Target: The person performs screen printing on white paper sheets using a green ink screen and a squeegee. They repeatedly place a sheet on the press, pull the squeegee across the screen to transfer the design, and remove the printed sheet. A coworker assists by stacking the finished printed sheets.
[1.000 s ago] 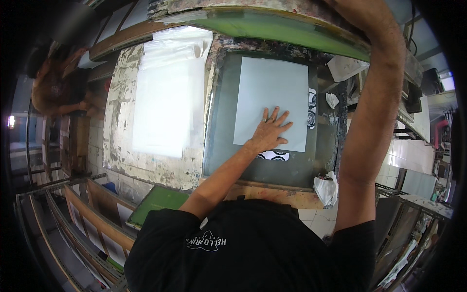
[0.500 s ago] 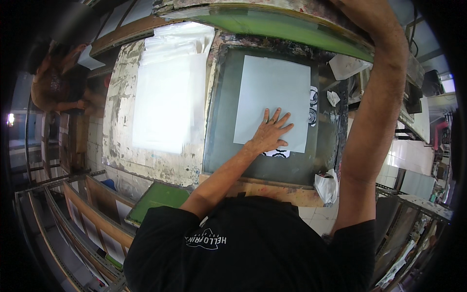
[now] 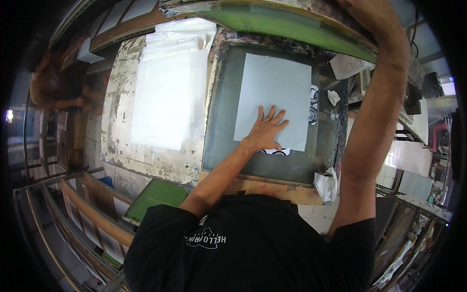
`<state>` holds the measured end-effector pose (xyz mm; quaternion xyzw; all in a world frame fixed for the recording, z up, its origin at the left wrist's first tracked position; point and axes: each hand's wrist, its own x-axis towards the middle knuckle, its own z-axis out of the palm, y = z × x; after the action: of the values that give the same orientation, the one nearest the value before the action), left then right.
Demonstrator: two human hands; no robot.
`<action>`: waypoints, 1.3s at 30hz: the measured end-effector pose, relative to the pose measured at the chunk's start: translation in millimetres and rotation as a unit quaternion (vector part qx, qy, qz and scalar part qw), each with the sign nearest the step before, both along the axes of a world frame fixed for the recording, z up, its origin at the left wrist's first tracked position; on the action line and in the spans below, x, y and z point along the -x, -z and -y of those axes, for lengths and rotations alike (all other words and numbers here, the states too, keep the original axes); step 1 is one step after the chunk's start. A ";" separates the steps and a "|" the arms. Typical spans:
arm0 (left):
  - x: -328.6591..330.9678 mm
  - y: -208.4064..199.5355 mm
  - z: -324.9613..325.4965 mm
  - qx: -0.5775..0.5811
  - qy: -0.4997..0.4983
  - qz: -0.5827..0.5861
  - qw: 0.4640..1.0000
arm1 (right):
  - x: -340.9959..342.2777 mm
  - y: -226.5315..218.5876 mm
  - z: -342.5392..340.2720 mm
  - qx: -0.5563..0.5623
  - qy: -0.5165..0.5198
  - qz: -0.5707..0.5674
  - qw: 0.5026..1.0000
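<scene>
My left hand point(image 3: 266, 130) lies flat on the lower part of a pale sheet of paper point(image 3: 275, 80), its fingers spread. The paper rests on a dark glassy printing bed point(image 3: 233, 163). Cards with black patterns point(image 3: 314, 104) show at the sheet's right edge, and another piece point(image 3: 280, 152) peeks out below its lower edge. Up high, my right hand point(image 3: 362, 10) reaches to the edge of a raised, wood-framed screen with green mesh point(image 3: 292, 25). Its fingers are cut off by the picture's top, so its grip is hidden.
Left of the bed, a stack of white sheets point(image 3: 163, 100) lies on a paint-worn board point(image 3: 116, 114). Crumpled white paper point(image 3: 326, 185) sits at the bed's front right corner. Framed screens stand in a rack point(image 3: 92, 209) at lower left. Another person point(image 3: 58, 92) is at far left.
My left hand has slid slightly left and up on the sheet. The right arm and the raised screen look nearly the same.
</scene>
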<state>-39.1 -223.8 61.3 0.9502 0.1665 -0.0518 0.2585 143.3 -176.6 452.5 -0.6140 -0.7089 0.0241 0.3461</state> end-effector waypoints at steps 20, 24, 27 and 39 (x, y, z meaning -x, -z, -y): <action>0.5 10.7 -1.4 0.019 -0.015 0.030 0.999 | 4.5 -1.6 1.3 0.032 0.049 0.013 0.998; 0.3 10.3 -1.9 0.017 -0.015 0.029 0.999 | 1.8 -0.6 -1.0 0.023 0.041 0.030 0.998; 1.0 11.0 -3.0 0.017 -0.013 0.031 0.999 | 18.2 2.3 10.3 -0.015 0.064 0.062 0.996; 4.2 24.4 -2.1 0.006 -0.007 0.080 0.997 | 5.1 1.1 5.6 0.018 0.025 0.014 0.999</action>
<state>-43.3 -221.8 36.8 0.9486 0.1511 0.0253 0.2768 138.1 -182.2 451.4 -0.6378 -0.6976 0.0194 0.3259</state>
